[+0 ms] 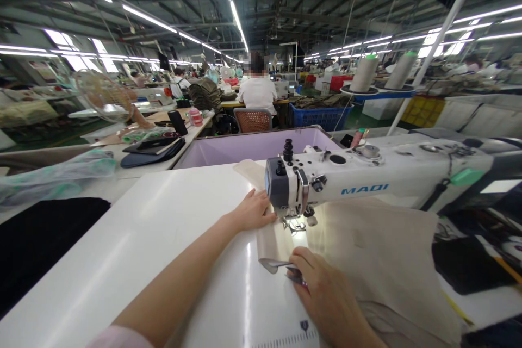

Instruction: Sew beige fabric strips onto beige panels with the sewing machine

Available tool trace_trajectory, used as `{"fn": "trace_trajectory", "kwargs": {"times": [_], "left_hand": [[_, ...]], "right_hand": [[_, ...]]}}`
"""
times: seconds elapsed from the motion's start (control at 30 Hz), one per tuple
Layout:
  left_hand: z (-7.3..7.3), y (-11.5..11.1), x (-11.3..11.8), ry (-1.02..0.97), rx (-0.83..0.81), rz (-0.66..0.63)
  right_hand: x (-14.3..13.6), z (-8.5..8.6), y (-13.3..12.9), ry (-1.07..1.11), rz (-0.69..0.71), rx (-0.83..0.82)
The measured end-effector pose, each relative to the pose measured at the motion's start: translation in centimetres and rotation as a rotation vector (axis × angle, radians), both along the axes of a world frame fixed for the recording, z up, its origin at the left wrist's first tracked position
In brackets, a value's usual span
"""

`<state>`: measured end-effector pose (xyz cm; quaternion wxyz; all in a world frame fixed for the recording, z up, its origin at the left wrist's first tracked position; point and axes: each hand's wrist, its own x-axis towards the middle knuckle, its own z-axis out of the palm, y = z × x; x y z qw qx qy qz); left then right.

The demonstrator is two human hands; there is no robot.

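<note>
A white sewing machine stands over the white table, its needle area lit. Beige fabric lies under the machine head and spreads to the right, with a folded edge left of the needle. My left hand rests on the fabric just left of the machine head, palm down with fingers apart. In front of the needle, my right hand is closed around small metal snips, whose blades are beside the curled front edge of the fabric.
Thread cones stand behind the machine. Beyond the table is a lilac-lined bin. Black cloth lies at the left, dark items behind it. A seated person faces away, near a blue crate.
</note>
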<state>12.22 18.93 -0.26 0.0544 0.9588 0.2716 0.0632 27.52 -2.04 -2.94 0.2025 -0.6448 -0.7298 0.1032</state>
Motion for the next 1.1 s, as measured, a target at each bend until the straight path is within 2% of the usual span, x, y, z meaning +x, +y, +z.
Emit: {"fn": "trace_trajectory", "kwargs": {"times": [0.2,0.3,0.4,0.47,0.57,0.67,0.73,0.97,1.1], "left_hand": [[0.6,0.2,0.2,0.024,0.015,0.028],[1.2,-0.7,0.6,0.019,0.046,0.079],[1.3,-3.6,0.8,0.006,0.079,0.143],[1.0,-6.6,0.4,0.010,0.059,0.120],[0.2,-10.6,-0.8,-0.081,-0.051,-0.086],[-0.3,-12.3,-1.9,-0.166,-0.047,-0.195],[-0.3,-12.1,-2.2,-0.167,-0.043,-0.218],[0.4,-8.7,-1.3,-0.147,-0.053,-0.234],[0.4,-7.2,-1.1,-0.131,-0.040,-0.234]], "right_hand": [[0.1,0.7,0.7,-0.043,0.013,-0.039],[0.2,0.8,0.9,-0.059,0.021,-0.040],[0.5,0.9,0.8,-0.069,0.045,-0.044],[0.6,0.9,0.5,-0.085,0.058,-0.053],[0.6,0.9,0.1,-0.109,0.052,-0.071],[0.6,1.0,0.2,-0.124,0.045,-0.058],[0.6,1.2,0.5,-0.128,0.044,-0.058],[1.0,2.3,2.9,-0.111,0.025,-0.095],[1.2,2.4,3.4,-0.091,0.019,-0.090]]}}
